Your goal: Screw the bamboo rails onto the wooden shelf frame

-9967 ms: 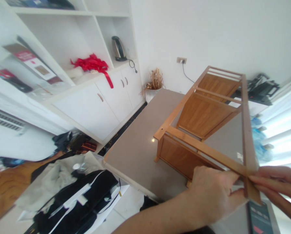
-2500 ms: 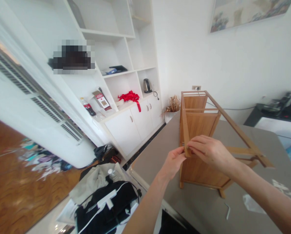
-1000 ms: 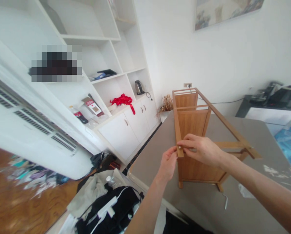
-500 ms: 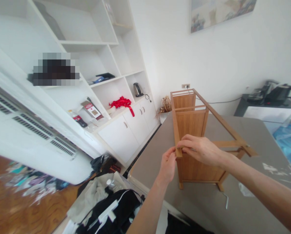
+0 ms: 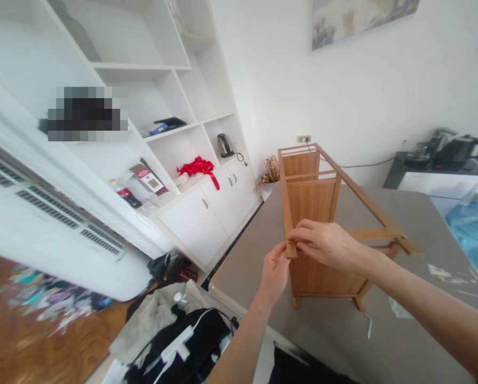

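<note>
Wooden shelf frame (image 5: pixel 311 200) stands on the grey-brown table (image 5: pixel 245 274), with both hands at the near end of one long rail (image 5: pixel 287 213). The left hand (image 5: pixel 274 273) pinches that end from the outer side, thumb and fingertips close against the wood. Across from it, the right hand (image 5: pixel 326 242) has its fingertips gathered at the rail's inner edge, beside a small dark spot (a hole or a fastener, too small to tell) — whether they grip anything there, I cannot tell. Below the hands, a wood panel fills the frame's near end, and a crossbar (image 5: pixel 370 234) runs over to the opposite rail (image 5: pixel 367 200).

On the tabletop, an Allen key (image 5: pixel 369 326) lies near the frame's foot, with a clear plastic bag (image 5: pixel 399 308) farther right, partly behind the right forearm. Beside the table, at lower left, a white power strip (image 5: pixel 177 342) rests on dark cloth (image 5: pixel 201 336), next to a capped clear bottle (image 5: pixel 183 301).

Farther back — well apart from the hands — a white shelving cabinet (image 5: pixel 194 213) holds red ribbon (image 5: pixel 197 166), an electric kettle (image 5: pixel 224 145) and a cola bottle (image 5: pixel 127 196).
</note>
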Available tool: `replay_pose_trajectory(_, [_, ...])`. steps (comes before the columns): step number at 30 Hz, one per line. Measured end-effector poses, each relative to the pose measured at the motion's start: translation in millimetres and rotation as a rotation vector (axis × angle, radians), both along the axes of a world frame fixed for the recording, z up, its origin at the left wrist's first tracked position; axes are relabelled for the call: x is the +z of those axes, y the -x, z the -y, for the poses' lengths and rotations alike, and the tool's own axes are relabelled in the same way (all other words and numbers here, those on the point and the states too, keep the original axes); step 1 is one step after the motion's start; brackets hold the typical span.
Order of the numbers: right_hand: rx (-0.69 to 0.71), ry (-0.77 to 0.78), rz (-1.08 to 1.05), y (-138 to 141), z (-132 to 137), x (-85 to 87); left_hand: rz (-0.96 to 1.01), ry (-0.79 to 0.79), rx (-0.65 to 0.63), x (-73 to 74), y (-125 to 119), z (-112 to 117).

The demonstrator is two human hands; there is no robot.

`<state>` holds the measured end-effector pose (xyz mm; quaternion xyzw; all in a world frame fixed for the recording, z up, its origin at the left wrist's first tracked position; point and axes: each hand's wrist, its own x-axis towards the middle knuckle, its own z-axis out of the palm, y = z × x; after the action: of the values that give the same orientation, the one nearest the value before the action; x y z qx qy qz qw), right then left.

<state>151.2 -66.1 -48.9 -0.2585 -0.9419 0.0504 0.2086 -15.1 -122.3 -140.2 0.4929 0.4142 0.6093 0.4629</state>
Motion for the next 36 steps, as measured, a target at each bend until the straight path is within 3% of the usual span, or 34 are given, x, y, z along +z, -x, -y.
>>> replay_pose_trajectory(6, [0.072,-0.123,0.058,-0.2,1.9,0.9,-0.043,-0.025,0.031,4.1,-1.8,1.3])
replay_pose_trajectory(15, [0.097,-0.332,-0.002,-4.3,0.3,-14.5,-0.028,-0.003,0.028,4.9,-1.4,4.0])
replay_pose_trajectory(36, [0.040,-0.371,0.062,-6.9,0.8,-17.1,-0.181,-0.065,-0.050,13.6,0.8,6.5])
